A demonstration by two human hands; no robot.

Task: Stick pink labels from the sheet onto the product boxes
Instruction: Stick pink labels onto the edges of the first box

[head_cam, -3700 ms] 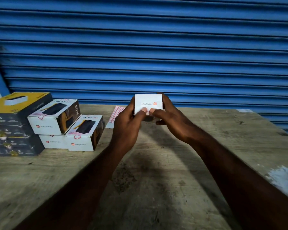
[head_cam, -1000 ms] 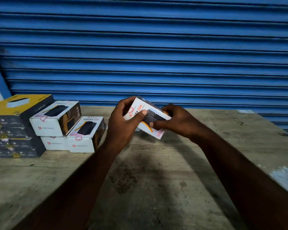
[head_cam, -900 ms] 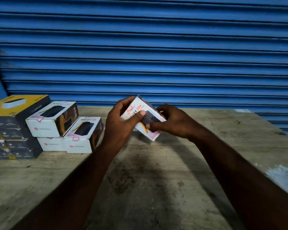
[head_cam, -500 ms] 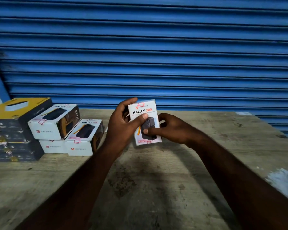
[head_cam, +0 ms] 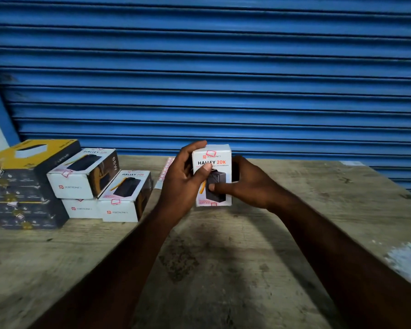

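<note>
In the middle of the frame we see a white product box marked "HALLEY 20K", held upright just above the wooden counter. The left hand grips its left side, thumb pressed on the front. The right hand holds the right side, its fingers closed on the box front. A pink label sits near the box top; another, perhaps, at the bottom edge, but it is blurred. The label sheet lies on the counter behind the left hand. At the left of the frame stand the stacked white boxes and the dark boxes.
</note>
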